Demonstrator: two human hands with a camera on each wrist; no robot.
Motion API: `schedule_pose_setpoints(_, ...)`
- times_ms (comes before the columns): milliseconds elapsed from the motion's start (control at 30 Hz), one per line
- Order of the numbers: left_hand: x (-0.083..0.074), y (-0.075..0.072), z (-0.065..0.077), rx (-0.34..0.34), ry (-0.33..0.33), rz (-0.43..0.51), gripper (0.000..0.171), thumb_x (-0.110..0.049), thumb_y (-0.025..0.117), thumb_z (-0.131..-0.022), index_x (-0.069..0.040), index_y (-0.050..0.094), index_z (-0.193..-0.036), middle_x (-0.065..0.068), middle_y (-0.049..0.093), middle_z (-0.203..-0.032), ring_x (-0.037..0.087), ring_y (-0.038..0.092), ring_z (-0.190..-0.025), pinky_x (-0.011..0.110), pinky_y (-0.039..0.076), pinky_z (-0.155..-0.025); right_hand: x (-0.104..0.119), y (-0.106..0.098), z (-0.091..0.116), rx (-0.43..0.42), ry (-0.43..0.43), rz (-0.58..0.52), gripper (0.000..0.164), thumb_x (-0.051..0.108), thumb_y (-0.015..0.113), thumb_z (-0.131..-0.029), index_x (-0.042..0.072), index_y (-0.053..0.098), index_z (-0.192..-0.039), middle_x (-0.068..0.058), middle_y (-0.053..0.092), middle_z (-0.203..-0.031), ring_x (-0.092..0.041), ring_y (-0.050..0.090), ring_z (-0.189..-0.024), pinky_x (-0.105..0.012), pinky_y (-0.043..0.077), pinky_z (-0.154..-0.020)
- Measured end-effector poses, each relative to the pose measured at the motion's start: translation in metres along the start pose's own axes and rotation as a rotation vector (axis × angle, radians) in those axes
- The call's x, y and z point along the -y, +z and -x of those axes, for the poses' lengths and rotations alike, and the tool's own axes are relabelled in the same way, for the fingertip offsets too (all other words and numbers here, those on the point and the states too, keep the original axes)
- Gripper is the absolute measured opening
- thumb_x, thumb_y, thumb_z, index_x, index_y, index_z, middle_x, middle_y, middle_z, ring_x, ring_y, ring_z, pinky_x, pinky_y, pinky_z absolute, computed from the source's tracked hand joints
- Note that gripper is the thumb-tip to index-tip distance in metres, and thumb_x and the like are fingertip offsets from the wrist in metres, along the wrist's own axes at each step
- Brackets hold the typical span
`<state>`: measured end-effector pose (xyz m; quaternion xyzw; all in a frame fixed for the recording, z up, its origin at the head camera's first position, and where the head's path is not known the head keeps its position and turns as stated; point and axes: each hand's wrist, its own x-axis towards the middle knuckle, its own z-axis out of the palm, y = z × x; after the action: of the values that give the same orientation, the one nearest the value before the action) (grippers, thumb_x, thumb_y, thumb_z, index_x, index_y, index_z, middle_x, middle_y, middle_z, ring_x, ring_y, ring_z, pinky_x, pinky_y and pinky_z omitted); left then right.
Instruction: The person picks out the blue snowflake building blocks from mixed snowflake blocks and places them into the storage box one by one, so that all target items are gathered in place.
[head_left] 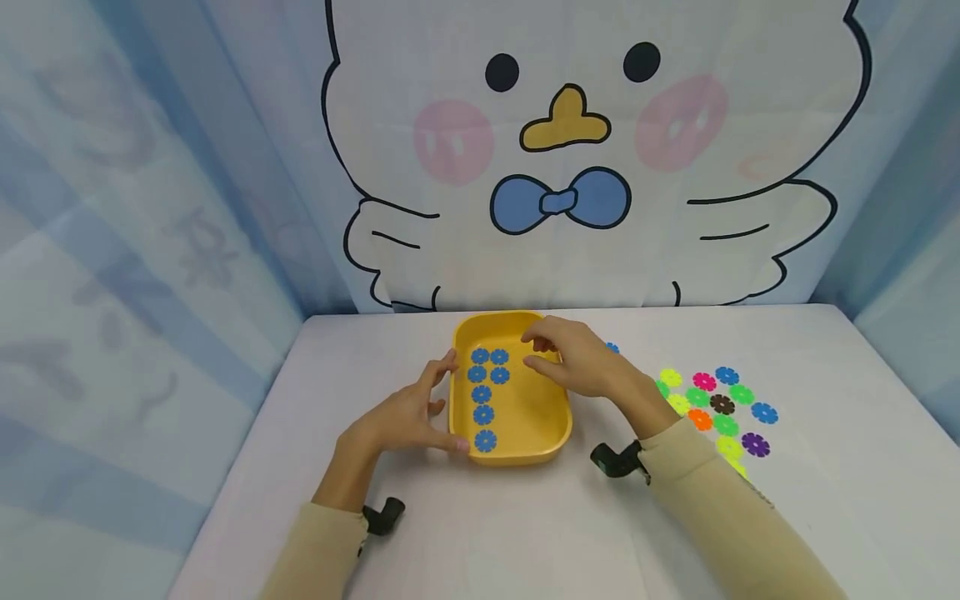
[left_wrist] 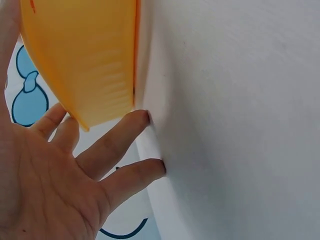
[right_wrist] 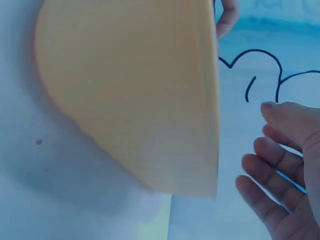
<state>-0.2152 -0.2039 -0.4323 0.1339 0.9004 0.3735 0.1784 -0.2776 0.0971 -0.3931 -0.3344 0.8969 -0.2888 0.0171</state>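
A yellow tray point(head_left: 528, 421) lies on the white table, with several blue notched, flower-shaped discs point(head_left: 483, 414) along the left side of its floor. My left hand point(head_left: 401, 421) touches the tray's left rim, thumb near the front corner and a finger farther back. In the left wrist view, the fingers point(left_wrist: 112, 147) are fairly straight and spread beside the tray's wall. Over the tray's right side is my right hand point(head_left: 581, 358), thumb and fingers apart. The right wrist view shows this hand point(right_wrist: 282, 170) with nothing between its fingers, above the rim.
Right of the tray, several loose discs point(head_left: 722, 404) in mixed colours lie spread on the table. One blue disc point(head_left: 612, 347) shows just behind my right hand. A curtain with a cartoon figure point(head_left: 562, 250) hangs along the table's back edge.
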Motion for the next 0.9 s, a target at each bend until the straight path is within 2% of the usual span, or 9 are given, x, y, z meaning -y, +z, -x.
schedule_pose_setpoints(167, -0.001, -0.001, 0.000, -0.005, 0.020, -0.009, 0.125, -0.056, 0.095, -0.064, -0.029, 0.020, -0.160, -0.023, 0.004, -0.170, 0.033, 0.059, -0.132, 0.047, 0.045, -0.114, -0.014, -0.005, 0.014, -0.064, -0.039, -0.039, 0.028, 0.019, 0.073, -0.097, 0.008, 0.067, -0.122, -0.008, 0.068, -0.110, -0.027, 0.063, -0.102, -0.045, 0.058, -0.092)
schedule_pose_setpoints(533, -0.001, 0.000, -0.002, 0.009, 0.025, 0.001, 0.124, -0.055, 0.095, -0.065, -0.029, 0.019, -0.160, -0.026, 0.002, -0.169, 0.033, 0.058, -0.133, 0.046, 0.043, -0.115, -0.044, -0.020, 0.037, -0.120, -0.023, -0.051, 0.030, 0.015, 0.074, -0.096, 0.006, 0.067, -0.123, -0.009, 0.068, -0.114, -0.030, 0.064, -0.106, -0.050, 0.058, -0.096)
schedule_pose_setpoints(733, -0.002, -0.001, -0.001, 0.002, 0.004, -0.017, 0.125, -0.057, 0.094, -0.064, -0.031, 0.020, -0.160, -0.027, 0.002, -0.169, 0.031, 0.059, -0.133, 0.045, 0.044, -0.115, -0.063, -0.022, 0.045, -0.158, -0.020, -0.047, 0.034, 0.015, 0.078, -0.093, 0.010, 0.066, -0.124, -0.005, 0.066, -0.119, -0.031, 0.064, -0.109, -0.051, 0.057, -0.097)
schedule_pose_setpoints(900, -0.003, -0.001, 0.001, 0.012, 0.005, 0.002, 0.125, -0.054, 0.095, -0.065, -0.029, 0.019, -0.161, -0.027, 0.001, -0.169, 0.031, 0.057, -0.135, 0.044, 0.043, -0.116, -0.078, -0.022, 0.050, -0.170, -0.006, -0.052, 0.035, 0.012, 0.079, -0.092, 0.009, 0.065, -0.124, -0.007, 0.065, -0.120, -0.033, 0.063, -0.112, -0.053, 0.056, -0.099)
